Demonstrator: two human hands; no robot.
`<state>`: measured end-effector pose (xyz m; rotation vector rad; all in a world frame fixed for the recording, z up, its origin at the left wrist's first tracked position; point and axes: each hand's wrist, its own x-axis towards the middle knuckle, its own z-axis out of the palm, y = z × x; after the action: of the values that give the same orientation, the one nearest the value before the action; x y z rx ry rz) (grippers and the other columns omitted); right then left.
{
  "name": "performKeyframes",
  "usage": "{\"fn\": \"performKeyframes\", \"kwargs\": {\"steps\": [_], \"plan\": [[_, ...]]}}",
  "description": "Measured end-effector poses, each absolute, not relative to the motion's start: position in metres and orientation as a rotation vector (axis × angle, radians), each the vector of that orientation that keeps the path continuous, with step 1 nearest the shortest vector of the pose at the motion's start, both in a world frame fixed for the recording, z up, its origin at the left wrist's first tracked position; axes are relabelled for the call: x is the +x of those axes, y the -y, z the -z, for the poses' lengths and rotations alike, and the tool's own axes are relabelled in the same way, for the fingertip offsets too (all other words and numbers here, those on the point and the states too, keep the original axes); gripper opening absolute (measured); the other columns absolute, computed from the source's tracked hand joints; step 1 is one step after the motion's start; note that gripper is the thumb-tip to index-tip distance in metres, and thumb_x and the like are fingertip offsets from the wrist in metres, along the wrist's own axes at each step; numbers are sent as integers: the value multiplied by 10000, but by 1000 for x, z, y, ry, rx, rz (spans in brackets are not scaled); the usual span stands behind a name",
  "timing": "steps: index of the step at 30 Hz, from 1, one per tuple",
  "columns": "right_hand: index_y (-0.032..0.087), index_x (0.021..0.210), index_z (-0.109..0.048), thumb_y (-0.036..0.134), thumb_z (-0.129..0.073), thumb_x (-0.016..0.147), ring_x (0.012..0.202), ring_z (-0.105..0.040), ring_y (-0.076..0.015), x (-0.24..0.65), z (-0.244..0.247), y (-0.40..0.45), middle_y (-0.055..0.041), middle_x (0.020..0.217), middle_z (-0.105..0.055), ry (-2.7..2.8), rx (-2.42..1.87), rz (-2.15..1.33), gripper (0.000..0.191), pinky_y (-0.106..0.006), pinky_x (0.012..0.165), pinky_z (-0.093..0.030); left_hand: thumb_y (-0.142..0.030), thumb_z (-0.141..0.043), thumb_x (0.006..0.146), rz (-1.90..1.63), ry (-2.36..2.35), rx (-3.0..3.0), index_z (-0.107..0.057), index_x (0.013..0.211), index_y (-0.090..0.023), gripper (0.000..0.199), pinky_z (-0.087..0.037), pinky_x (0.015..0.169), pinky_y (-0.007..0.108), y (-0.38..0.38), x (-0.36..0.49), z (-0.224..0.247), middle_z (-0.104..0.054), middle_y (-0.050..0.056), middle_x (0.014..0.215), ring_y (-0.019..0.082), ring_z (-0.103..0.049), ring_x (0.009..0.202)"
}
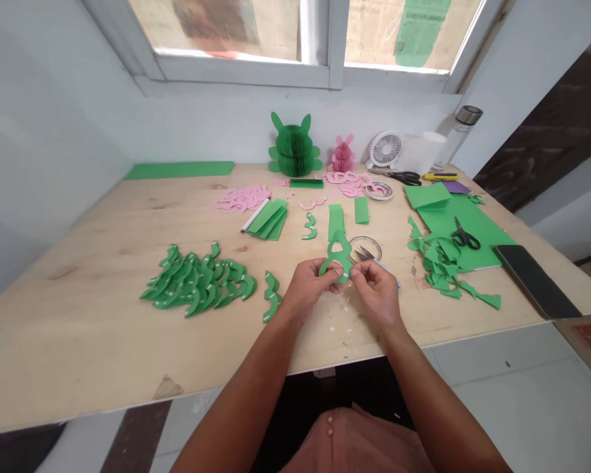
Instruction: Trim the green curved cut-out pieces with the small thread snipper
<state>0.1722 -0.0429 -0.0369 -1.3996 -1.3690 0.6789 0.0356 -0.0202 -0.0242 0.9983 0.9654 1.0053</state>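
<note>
Between my two hands is a green paper cutout point(339, 244) with curved edges and openings in it, raised over the table near its front edge. My left hand point(311, 286) is closed on the cutout's lower left side. At its lower right edge, my right hand point(377, 289) has thumb and forefinger pinched together; a small white strip shows on the paper there. Scissors point(365, 253) and a roll of tape point(378, 240) lie just behind my right hand. To the left sit a wavy green piece point(271, 295) and a pile of similar green pieces point(197, 279) with white strips.
At the back stand a green honeycomb paper figure point(295, 150), a smaller pink one point(343, 156), a white fan point(385, 150) and a bottle point(458, 138). Pink cutouts point(241, 198) lie mid-table. Green scraps point(440, 263), black scissors point(465, 235) and a phone point(536, 279) are on the right.
</note>
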Motion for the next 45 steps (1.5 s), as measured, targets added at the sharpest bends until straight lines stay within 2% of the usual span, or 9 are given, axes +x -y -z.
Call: {"fn": "performKeyframes", "kwargs": {"steps": [5, 13, 18, 26, 32, 41, 45], "plan": [[179, 676, -582, 286, -536, 752, 563, -504, -125, 173, 38, 42, 15, 604, -585, 1337, -1398, -664, 139, -251, 580, -414, -278, -731, 578, -972, -930, 972, -626, 656, -134, 195, -465, 527, 243, 21, 35, 24, -581, 1, 616, 100, -538, 513], [175, 714, -579, 270, -532, 768, 571, -504, -124, 172, 37, 44, 15, 630, -575, 1351, -1407, -619, 119, -255, 587, -418, -232, -705, 602, -926, -938, 981, -615, 663, -137, 145, -448, 510, 229, 22, 35, 23, -588, -7, 544, 105, -548, 502], [186, 801, -578, 210, -511, 794, 677, -545, -157, 168, 32, 49, -28, 753, -603, 1497, -1367, -318, 71, -290, 653, -443, -223, -695, 584, -1025, -987, 953, -609, 627, -141, 127, -444, 499, 233, 20, 37, 24, -577, -16, 522, 98, -524, 471], [188, 781, -562, 159, -500, 814, 686, -539, -179, 166, 40, 48, -33, 709, -611, 1754, -1339, 37, 77, -312, 672, -418, -242, -657, 625, -1108, -1061, 1206, -604, 665, -144, 119, -428, 535, 226, 19, 37, 32, -551, -31, 568, 98, -501, 528], [184, 779, -566, 201, -517, 840, 649, -540, -166, 168, 42, 47, -26, 690, -615, 1752, -1367, 64, 81, -298, 663, -413, -231, -603, 673, -1127, -1126, 1447, -605, 665, -152, 80, -416, 590, 222, 20, 36, 32, -566, -23, 637, 109, -515, 607], [175, 750, -575, 216, -525, 855, 631, -548, -160, 168, 41, 47, -24, 670, -623, 1751, -1394, 92, 124, -290, 653, -401, -261, -603, 687, -1137, -1167, 1542, -556, 613, -153, 140, -415, 573, 214, 21, 37, 34, -567, -23, 632, 107, -520, 593], [172, 759, -583, 207, -521, 854, 631, -552, -160, 168, 41, 47, -26, 674, -628, 1755, -1391, 94, 119, -288, 651, -401, -260, -604, 694, -1131, -1182, 1561, -591, 654, -148, 119, -417, 574, 217, 21, 36, 35, -558, -24, 617, 108, -516, 586]]}}
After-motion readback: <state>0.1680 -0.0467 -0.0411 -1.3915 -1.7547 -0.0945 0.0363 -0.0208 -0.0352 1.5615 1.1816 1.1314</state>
